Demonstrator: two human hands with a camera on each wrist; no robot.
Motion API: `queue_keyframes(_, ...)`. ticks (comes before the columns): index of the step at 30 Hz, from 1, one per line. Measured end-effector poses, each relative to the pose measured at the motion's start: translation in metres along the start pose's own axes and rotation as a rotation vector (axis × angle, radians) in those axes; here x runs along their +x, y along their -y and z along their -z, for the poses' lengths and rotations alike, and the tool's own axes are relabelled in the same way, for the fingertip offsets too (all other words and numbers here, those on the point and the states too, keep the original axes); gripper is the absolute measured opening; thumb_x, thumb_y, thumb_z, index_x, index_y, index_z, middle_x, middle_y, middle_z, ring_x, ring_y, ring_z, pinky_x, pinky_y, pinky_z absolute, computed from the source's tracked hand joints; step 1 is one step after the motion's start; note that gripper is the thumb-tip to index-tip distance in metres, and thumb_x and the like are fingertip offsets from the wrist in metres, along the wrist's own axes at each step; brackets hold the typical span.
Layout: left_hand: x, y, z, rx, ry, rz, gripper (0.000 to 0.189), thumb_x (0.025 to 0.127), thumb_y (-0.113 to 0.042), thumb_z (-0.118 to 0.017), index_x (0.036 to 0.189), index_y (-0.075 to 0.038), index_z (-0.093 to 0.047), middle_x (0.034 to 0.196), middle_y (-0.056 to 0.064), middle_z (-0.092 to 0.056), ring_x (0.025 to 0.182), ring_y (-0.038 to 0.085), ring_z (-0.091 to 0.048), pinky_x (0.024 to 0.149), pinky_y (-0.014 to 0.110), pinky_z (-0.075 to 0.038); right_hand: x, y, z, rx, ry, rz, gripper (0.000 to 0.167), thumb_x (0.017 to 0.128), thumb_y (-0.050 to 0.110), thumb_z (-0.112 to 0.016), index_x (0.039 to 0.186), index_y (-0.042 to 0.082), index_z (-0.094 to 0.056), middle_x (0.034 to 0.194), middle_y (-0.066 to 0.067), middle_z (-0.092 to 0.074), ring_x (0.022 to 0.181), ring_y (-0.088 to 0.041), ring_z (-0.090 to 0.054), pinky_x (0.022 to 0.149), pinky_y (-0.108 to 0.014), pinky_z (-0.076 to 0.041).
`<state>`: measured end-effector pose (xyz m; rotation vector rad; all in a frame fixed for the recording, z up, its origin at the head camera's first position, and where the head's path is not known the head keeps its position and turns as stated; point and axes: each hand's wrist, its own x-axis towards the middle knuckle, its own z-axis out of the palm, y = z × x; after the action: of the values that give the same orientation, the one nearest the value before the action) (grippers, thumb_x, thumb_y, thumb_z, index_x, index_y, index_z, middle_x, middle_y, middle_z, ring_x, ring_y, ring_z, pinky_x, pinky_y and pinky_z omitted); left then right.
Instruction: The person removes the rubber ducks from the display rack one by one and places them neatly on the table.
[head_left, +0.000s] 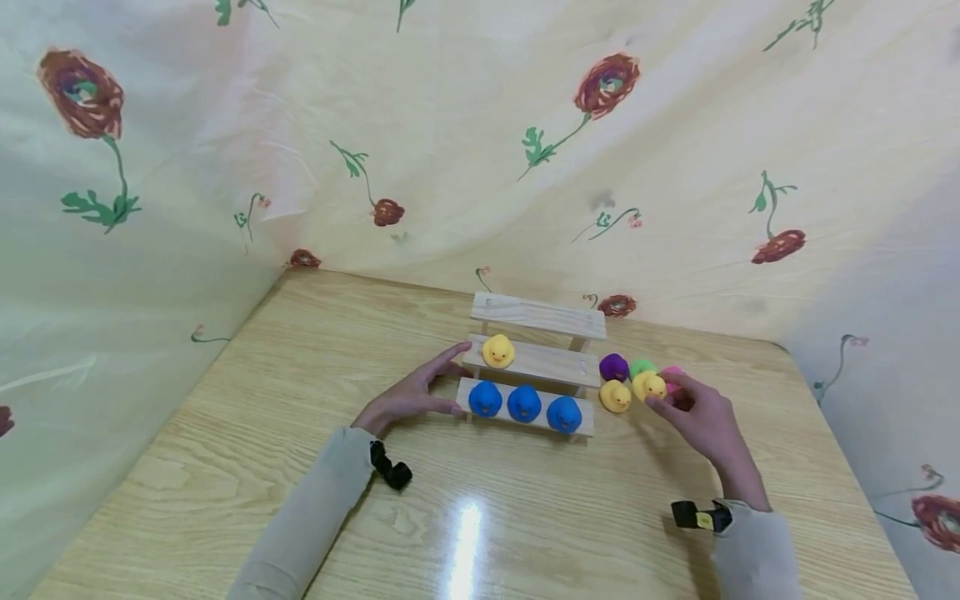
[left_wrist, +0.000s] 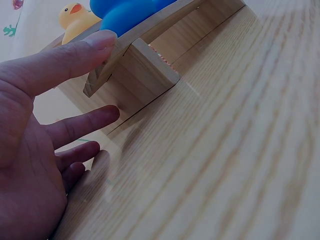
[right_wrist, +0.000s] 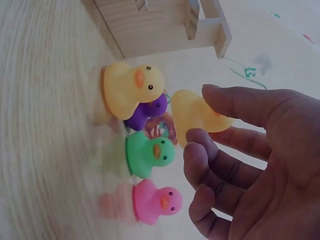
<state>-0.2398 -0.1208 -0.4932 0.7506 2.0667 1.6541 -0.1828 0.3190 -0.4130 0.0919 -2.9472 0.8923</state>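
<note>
My right hand [head_left: 708, 419] pinches a yellow rubber duck [head_left: 647, 384] between thumb and fingers; in the right wrist view that duck [right_wrist: 189, 114] is held above the table. Below it stand another yellow duck [right_wrist: 125, 92], a purple duck [right_wrist: 145, 112], a green duck [right_wrist: 145, 155] and a pink duck [right_wrist: 152, 201]. At the left end of a wooden three-tier rack [head_left: 547, 360], my left hand [head_left: 408, 396] spreads its fingers, thumb by the lowest tier. That tier bears three blue ducks [head_left: 524, 403] in a row. One yellow duck [head_left: 498, 352] sits on the middle tier's left part.
The rack and ducks stand on a wood-grain table [head_left: 405, 517]. A flower-patterned cloth [head_left: 450, 133] hangs behind the table and along both sides. Light reflects off the tabletop in front of the rack.
</note>
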Motion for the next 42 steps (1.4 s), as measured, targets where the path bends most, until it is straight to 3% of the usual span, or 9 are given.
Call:
queue_keyframes(14,0.001,-0.002,0.000,-0.006,0.001,-0.006,0.101,0.085,-0.005,-0.078,0.161,-0.034,-0.018,0.146,0.017,-0.053,0.142,0.035,-0.042,0.124,0.061,-0.016,0.003,-0.012,-0.004,0.023,0.131,-0.102,0.053,0.095,0.031,-0.069,0.132,-0.005,-0.056,0.088,-0.012,-0.064,0.073,-0.014,-0.051,0.056,-0.023,-0.042)
queue_keyframes(24,0.000,-0.003,0.001,-0.010,0.006,-0.007,0.101,0.085,-0.006,-0.078,0.161,-0.035,-0.017,0.146,0.018,-0.053,0.142,0.035,-0.043,0.124,0.061,-0.016,0.004,-0.020,-0.007,0.022,0.150,-0.078,0.056,0.096,0.029,-0.068,0.137,-0.006,-0.054,0.087,-0.011,-0.065,0.070,-0.010,-0.050,0.055,-0.023,-0.040)
queue_keyframes(42,0.001,-0.002,0.001,-0.005,0.003,0.005,0.101,0.085,-0.007,-0.078,0.161,-0.036,-0.018,0.147,0.017,-0.053,0.142,0.034,-0.042,0.124,0.060,-0.017,0.007,-0.031,-0.014,0.040,0.229,-0.119,0.053,0.095,0.023,-0.068,0.139,-0.003,-0.052,0.093,-0.014,-0.067,0.076,-0.018,-0.058,0.059,-0.026,-0.047)
